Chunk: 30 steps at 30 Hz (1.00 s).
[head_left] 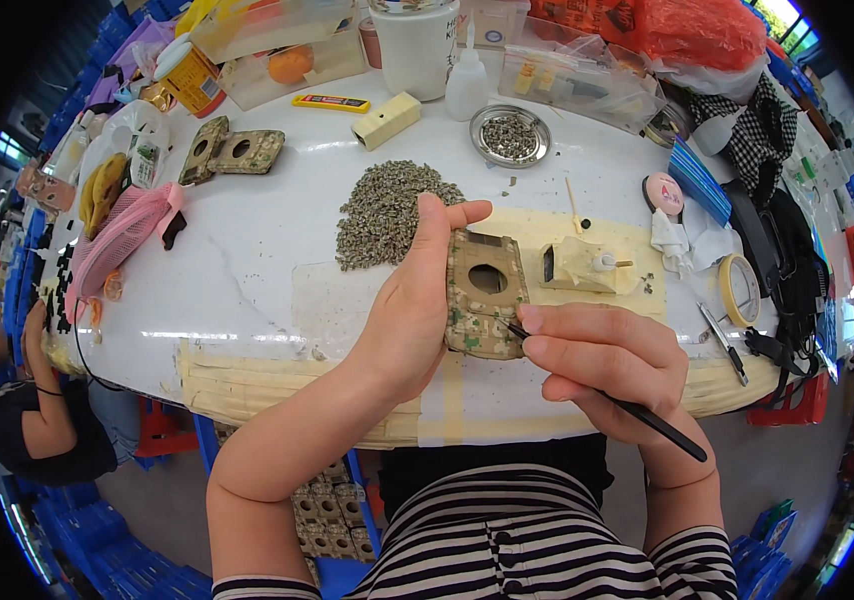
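My left hand (pixel 397 315) holds a camouflage-patterned toy tank hull piece (pixel 484 318) by its left side, over the near part of the table. The piece has a round hole in its upper half. Black tweezers (pixel 659 424) are pinched in my right hand (pixel 612 355), their tip touching the lower right edge of the piece. Whether a small part sits in the tip is too fine to tell. Behind my left hand lies a heap of small grey-brown parts (pixel 382 215). To the right, a cream taped block (pixel 569 270) holds a small white-nozzled bottle (pixel 604 263).
Another camouflage piece (pixel 262 150) lies far left. A metal dish (pixel 546 150) of small parts, a white squeeze bottle (pixel 467 90) and a white bucket (pixel 412 55) stand at the back. Right are a tape roll (pixel 726 290) and a knife (pixel 722 340). A person (pixel 42 430) sits left.
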### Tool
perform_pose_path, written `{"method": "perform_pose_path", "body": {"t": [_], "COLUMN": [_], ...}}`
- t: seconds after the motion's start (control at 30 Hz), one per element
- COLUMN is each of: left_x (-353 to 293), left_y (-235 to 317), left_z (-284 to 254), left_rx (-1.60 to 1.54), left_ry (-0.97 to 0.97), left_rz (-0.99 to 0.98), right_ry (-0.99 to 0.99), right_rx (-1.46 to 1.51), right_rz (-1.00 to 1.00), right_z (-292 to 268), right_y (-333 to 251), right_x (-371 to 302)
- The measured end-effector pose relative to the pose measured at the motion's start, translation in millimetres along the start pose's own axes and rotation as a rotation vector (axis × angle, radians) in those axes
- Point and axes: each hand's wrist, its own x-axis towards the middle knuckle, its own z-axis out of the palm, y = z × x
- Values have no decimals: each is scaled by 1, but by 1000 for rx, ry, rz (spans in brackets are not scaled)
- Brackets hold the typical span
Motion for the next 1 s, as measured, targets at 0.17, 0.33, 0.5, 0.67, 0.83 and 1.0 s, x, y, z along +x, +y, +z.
{"method": "perform_pose_path", "body": {"t": [0.17, 0.33, 0.5, 0.67, 0.83, 1.0], "left_x": [0, 0, -1, 1, -1, -1], "left_y": [0, 0, 0, -1, 0, 2], "left_z": [0, 1, 1, 0, 2, 3], "left_rx": [3, 8, 7, 3, 0, 6], "left_ry": [6, 8, 9, 3, 9, -5], "left_rz": [-1, 2, -1, -13, -9, -10], "right_ry": [0, -1, -3, -1, 7, 19], "right_rx": [0, -5, -1, 4, -9, 54], "right_rz": [9, 6, 8, 8, -10, 36], "right_z": [1, 1, 0, 1, 2, 0], "right_y": [0, 0, -1, 1, 1, 1], "right_x": [0, 0, 1, 0, -2, -2]}}
